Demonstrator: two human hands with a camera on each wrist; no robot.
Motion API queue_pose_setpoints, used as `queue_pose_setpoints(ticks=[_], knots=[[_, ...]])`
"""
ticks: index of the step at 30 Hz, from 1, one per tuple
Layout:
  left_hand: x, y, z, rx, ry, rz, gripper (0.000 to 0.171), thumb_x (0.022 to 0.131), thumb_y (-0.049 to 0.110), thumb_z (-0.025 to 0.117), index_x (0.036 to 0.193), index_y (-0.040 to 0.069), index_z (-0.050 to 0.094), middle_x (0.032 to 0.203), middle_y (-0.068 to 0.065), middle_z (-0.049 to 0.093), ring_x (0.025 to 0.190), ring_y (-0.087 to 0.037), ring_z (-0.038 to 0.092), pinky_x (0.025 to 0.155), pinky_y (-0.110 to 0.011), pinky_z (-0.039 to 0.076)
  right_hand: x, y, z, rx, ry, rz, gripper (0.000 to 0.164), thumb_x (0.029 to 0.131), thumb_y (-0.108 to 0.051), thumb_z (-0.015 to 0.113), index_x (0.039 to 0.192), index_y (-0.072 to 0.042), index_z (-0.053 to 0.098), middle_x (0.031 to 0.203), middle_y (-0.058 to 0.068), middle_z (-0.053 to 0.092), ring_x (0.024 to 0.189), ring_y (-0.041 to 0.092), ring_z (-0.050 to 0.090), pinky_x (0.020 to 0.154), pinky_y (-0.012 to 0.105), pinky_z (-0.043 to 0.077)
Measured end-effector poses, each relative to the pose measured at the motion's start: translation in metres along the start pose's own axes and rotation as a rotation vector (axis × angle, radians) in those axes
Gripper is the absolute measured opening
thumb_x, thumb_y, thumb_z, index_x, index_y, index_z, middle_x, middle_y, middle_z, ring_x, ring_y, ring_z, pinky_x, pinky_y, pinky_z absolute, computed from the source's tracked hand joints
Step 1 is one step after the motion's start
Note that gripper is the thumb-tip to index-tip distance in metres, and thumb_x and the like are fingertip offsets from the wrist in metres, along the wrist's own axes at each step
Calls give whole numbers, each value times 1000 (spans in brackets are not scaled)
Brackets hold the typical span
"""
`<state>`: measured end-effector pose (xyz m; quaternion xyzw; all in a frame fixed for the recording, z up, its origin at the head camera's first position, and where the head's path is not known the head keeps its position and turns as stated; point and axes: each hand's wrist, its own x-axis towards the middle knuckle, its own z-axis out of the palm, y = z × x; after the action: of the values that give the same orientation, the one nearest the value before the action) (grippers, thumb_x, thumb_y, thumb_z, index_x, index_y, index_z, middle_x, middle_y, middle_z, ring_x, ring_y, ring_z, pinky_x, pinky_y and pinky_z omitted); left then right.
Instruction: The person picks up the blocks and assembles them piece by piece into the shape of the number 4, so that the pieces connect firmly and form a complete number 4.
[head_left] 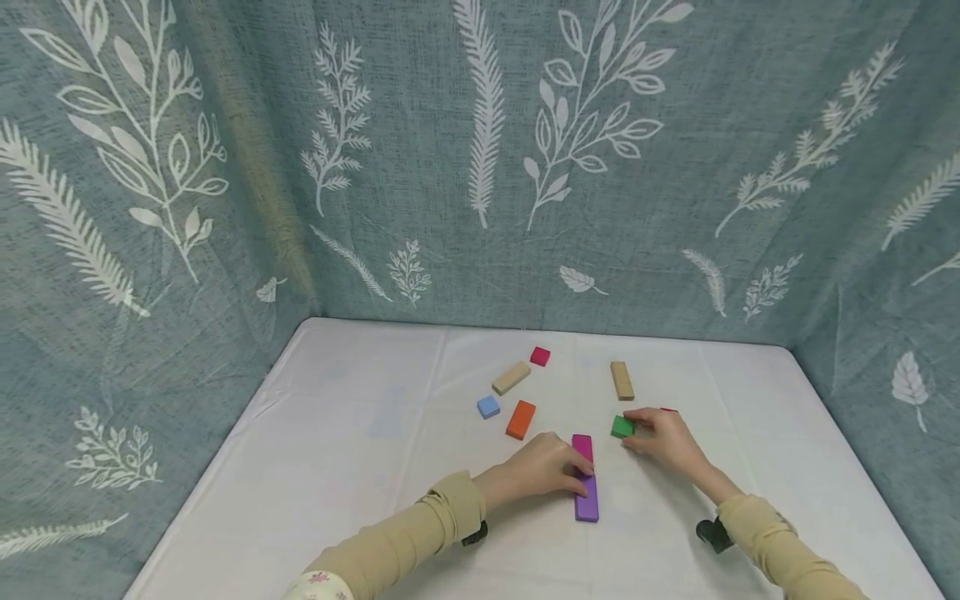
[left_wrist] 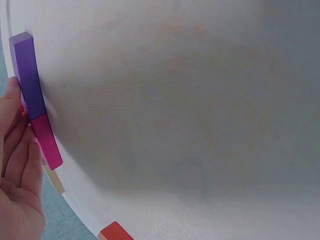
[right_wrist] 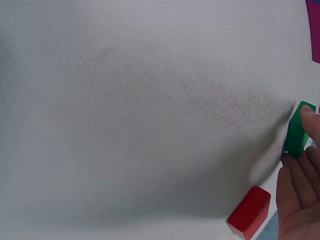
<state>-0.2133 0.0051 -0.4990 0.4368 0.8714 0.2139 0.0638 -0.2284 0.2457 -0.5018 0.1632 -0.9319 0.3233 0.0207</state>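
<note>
A purple block [head_left: 587,502] and a magenta block [head_left: 582,447] lie end to end in one line on the white-covered table. My left hand [head_left: 546,465] reaches over them from the left, thumb and fingers gripping the purple block close to where the two meet. In the left wrist view the thumb overlaps the purple block [left_wrist: 27,75], and the other fingers lie beside the magenta block [left_wrist: 47,142]. Farther right, my right hand [head_left: 666,442] pinches a small green block [head_left: 622,427] between thumb and fingers. The right wrist view shows this green block [right_wrist: 297,130] at its right edge.
Beyond my right hand a red block [right_wrist: 250,212] is mostly hidden in the head view. An orange block [head_left: 521,419], a blue block [head_left: 488,407], two plain wooden blocks [head_left: 512,377] and a crimson block [head_left: 540,356] lie farther back. A patterned curtain [head_left: 450,167] hangs behind the table.
</note>
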Motion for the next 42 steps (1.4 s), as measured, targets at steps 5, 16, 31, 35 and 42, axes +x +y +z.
queue_pose_setpoints(ticks=[5, 16, 31, 35, 42], knots=[[0, 1, -1, -14, -13, -11, 27, 81, 32, 74, 105, 19, 75, 100, 11, 74, 91, 4, 65, 79, -5, 44, 0, 1, 0, -13, 18, -10, 34, 76, -3, 75, 107, 8, 66, 104, 23, 69, 95, 34, 66, 80, 42, 55], [-1, 1, -2, -29, -11, 3, 28, 80, 32, 75, 105, 18, 75, 101, 10, 74, 92, 4, 66, 79, -3, 43, -1, 4, 0, -6, 27, -9, 33, 76, -2, 75, 107, 8, 67, 105, 23, 69, 97, 34, 66, 81, 42, 54], [-2, -1, 0, -2, 4, 24, 28, 79, 33, 75, 104, 19, 75, 100, 10, 74, 92, 4, 66, 79, -3, 42, 6, -2, -4, 67, 53, -45, 33, 79, 2, 71, 111, 9, 64, 110, 25, 66, 101, 39, 65, 86, 42, 53], [-2, -1, 0, 7, 9, 28, 28, 79, 34, 75, 103, 19, 75, 98, 11, 74, 90, 5, 66, 78, -2, 42, 9, -7, -7, 85, 53, -53, 34, 80, 2, 70, 112, 10, 64, 111, 25, 66, 102, 38, 64, 87, 42, 53], [-3, -1, 0, 2, 7, 24, 28, 79, 34, 76, 102, 19, 76, 97, 11, 74, 88, 5, 66, 76, -1, 41, 15, -18, -10, 101, 56, -68, 35, 80, 2, 71, 113, 9, 64, 111, 24, 67, 101, 36, 66, 88, 40, 53]])
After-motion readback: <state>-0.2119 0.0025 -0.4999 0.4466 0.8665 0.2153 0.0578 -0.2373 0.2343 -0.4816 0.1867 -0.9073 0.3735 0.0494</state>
